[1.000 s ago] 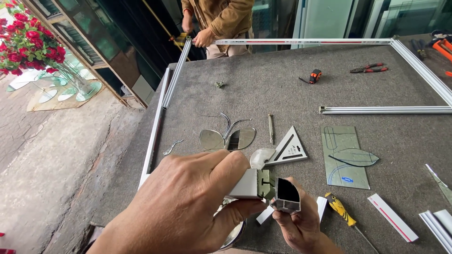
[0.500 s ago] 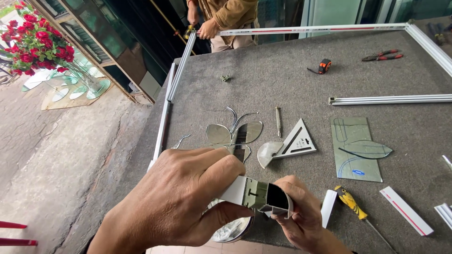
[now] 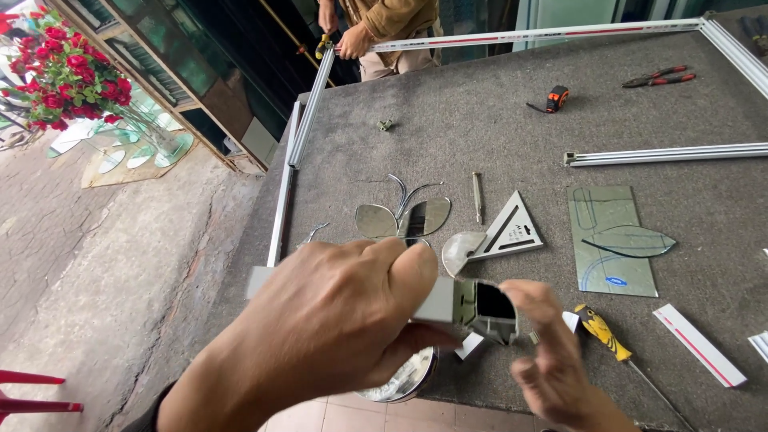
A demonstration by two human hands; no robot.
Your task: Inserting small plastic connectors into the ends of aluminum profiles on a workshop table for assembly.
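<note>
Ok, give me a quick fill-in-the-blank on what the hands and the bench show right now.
1. The left hand grips a hollow grey metal ____ by its cut end.
2. The right hand is beside that end with its fingers ____.
3. The screwdriver lying right of the hands has a ____ handle.
4. On the grey bench, the pliers have ____ handles.

Missing words: bar; open; yellow; red
</note>
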